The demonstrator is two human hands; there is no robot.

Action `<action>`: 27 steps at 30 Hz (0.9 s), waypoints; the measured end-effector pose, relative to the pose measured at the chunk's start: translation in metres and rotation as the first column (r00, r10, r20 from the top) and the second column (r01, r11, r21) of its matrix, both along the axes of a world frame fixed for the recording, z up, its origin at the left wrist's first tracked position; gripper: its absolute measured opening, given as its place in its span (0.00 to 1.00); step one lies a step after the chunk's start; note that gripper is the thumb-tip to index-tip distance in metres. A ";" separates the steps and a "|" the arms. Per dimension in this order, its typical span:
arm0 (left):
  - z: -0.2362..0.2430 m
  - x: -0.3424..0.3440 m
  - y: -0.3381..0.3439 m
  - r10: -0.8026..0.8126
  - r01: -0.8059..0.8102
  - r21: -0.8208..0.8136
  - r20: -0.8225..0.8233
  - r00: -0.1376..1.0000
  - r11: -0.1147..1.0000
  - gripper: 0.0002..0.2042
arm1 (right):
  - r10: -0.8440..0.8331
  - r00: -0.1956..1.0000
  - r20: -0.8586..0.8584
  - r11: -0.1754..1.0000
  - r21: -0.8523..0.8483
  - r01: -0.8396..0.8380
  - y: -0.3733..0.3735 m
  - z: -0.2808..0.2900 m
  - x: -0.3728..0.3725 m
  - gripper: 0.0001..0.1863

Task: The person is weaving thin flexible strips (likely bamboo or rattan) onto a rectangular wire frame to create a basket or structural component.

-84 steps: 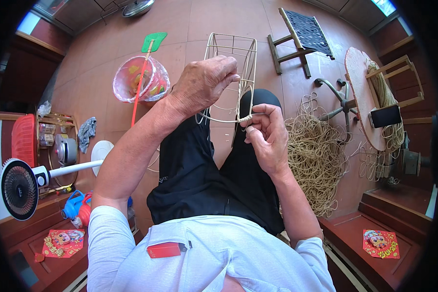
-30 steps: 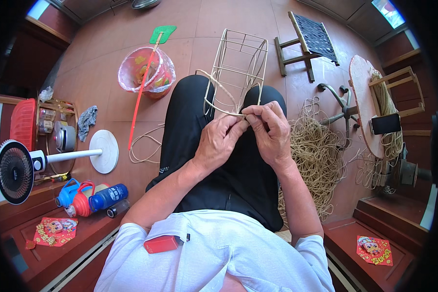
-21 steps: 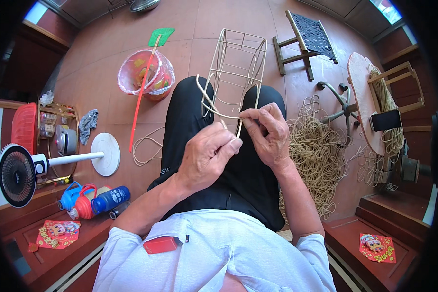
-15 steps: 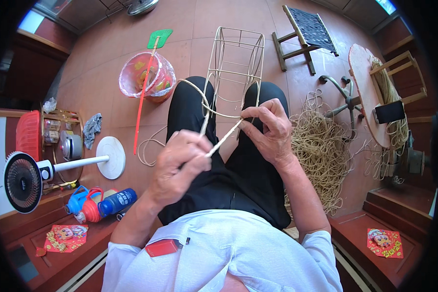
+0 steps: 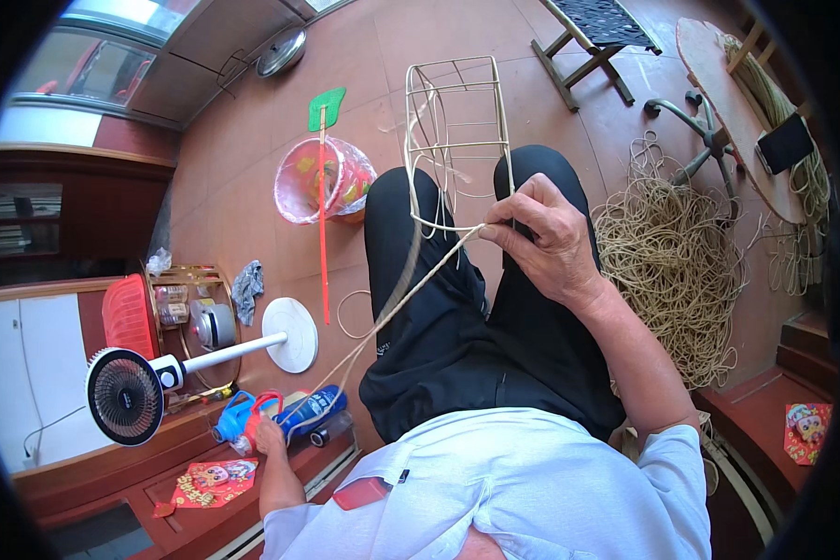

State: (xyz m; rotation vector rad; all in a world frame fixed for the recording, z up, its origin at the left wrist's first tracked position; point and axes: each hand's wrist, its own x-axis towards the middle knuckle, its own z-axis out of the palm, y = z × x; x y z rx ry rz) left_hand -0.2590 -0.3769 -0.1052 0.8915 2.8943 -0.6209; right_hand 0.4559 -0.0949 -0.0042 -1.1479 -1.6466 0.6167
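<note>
R fingers (image 5: 518, 207) pinching cord (image 5: 429, 277) at corner of frame (image 5: 462, 146), cord slanting twd L fingers (image 5: 268, 431), blue bottle (image 5: 314, 408) nr

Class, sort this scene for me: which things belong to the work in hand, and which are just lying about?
In the work:
cord
frame
left hand and right hand, cord stretched between them
probably the tangled heap

Seemingly lying about:
bucket
swatter
fan
blue bottle
stool

tan cord (image 5: 427, 278), beige frame (image 5: 459, 146), black trousers (image 5: 467, 378), red-and-green swatter (image 5: 324, 201)
</note>
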 end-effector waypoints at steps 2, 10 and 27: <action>-0.026 -0.012 0.002 -0.041 0.050 -0.142 0.063 0.997 0.989 0.22 | -0.008 1.000 -0.010 1.000 -0.022 0.008 0.000 0.003 -0.001 0.08; 0.109 0.389 0.235 -0.849 0.089 0.878 0.421 0.320 0.470 0.14 | -0.027 0.997 0.066 0.999 -0.040 0.030 0.000 0.007 -0.002 0.09; -0.080 0.085 0.071 -0.396 0.156 0.610 0.281 0.874 0.777 0.12 | -0.077 0.996 0.039 0.995 -0.065 0.080 -0.003 0.006 -0.003 0.10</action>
